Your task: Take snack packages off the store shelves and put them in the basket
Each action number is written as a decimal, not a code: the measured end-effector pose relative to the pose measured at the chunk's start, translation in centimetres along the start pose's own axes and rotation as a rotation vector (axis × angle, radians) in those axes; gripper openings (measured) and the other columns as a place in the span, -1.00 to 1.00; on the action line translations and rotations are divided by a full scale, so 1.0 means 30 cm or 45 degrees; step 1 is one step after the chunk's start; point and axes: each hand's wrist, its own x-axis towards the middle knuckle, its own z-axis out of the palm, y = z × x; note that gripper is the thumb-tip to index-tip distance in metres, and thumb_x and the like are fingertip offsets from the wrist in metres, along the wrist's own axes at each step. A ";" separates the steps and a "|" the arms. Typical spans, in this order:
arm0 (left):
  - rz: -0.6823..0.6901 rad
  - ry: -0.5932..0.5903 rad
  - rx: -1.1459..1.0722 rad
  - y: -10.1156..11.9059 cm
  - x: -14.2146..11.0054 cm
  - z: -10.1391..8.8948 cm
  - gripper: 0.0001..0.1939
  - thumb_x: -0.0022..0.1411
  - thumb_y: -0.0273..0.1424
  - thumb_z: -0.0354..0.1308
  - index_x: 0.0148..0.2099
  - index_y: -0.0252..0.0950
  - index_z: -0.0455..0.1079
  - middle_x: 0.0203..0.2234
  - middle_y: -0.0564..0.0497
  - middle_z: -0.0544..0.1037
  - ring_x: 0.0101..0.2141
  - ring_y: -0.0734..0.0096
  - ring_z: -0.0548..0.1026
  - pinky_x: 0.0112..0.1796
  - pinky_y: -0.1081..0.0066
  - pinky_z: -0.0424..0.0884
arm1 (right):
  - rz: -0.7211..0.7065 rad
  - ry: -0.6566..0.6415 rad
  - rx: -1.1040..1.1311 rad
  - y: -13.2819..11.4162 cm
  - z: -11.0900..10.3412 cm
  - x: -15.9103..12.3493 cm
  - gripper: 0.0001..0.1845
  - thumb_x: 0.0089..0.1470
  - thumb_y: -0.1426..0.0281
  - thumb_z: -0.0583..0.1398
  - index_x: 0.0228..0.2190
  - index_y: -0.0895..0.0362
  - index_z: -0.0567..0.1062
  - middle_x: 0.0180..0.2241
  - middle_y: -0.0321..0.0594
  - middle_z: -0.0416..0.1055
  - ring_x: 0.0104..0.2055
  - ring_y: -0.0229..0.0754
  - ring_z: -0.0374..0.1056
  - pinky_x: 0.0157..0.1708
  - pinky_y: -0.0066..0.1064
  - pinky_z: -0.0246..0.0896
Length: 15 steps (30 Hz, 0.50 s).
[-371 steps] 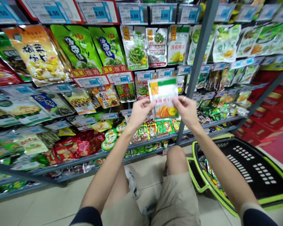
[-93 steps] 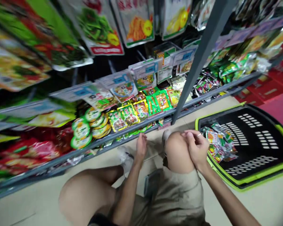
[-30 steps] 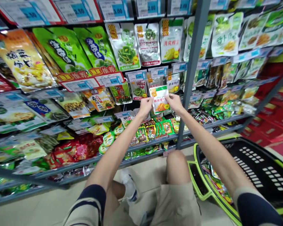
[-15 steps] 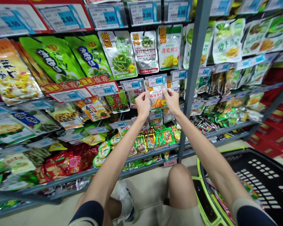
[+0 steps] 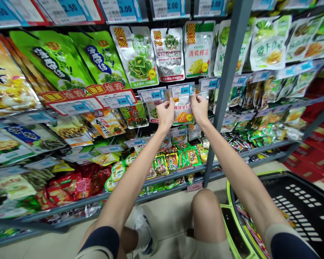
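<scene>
Both arms reach forward to a small white food packet (image 5: pixel 183 110) with red lettering and a picture of orange strips, hanging at a middle hook row. My left hand (image 5: pixel 165 114) pinches its left edge, fingers closed. At the packet's right edge my right hand (image 5: pixel 200 108) is closed in a pinch too. A price tag (image 5: pixel 181 91) reading 2.00 covers the packet's top. Whether the packet is still on its hook is hidden behind this tag. Just above hang a silver-white packet (image 5: pixel 168 55) and a white-green packet (image 5: pixel 199 50).
A grey upright post (image 5: pixel 228 79) stands right of my hands. Green pouches (image 5: pixel 52 61) hang on the left. Small packets (image 5: pixel 172 162) lie on the low shelf. A black basket with a lime rim (image 5: pixel 229 201), holding some packets, stands at my right knee.
The view has shifted slightly, with the shelf looking a little closer. Both hands keep their pinch on the packet, which sits slightly further right in view.
</scene>
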 end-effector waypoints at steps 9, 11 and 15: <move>0.040 0.087 0.003 0.018 0.037 0.025 -0.45 0.39 0.09 0.21 -0.32 -0.32 0.60 -0.45 -0.05 0.61 -0.32 0.32 0.50 -0.29 0.37 0.38 | -0.033 0.072 0.025 -0.017 0.047 0.059 -0.31 0.16 -0.31 0.13 -0.32 0.08 0.51 -0.36 -0.19 0.42 -0.25 -0.10 0.31 -0.19 -0.30 0.29; 0.055 0.133 0.040 0.026 0.027 0.031 -0.43 0.39 0.10 0.21 -0.42 -0.29 0.53 -0.52 -0.02 0.54 -0.35 0.32 0.46 -0.29 0.36 0.36 | -0.046 0.045 -0.005 -0.015 0.055 0.059 -0.33 0.18 -0.28 0.14 -0.29 0.08 0.53 -0.34 -0.17 0.44 -0.23 -0.09 0.32 -0.17 -0.29 0.30; 0.102 0.175 0.101 0.025 0.001 0.036 -0.46 0.42 0.03 0.19 -0.48 -0.24 0.39 -0.60 0.03 0.38 -0.41 0.33 0.36 -0.29 0.33 0.30 | -0.068 0.049 -0.059 0.004 0.056 0.047 -0.38 0.27 -0.23 0.10 -0.31 0.08 0.50 -0.35 -0.18 0.41 -0.24 -0.08 0.31 -0.18 -0.28 0.31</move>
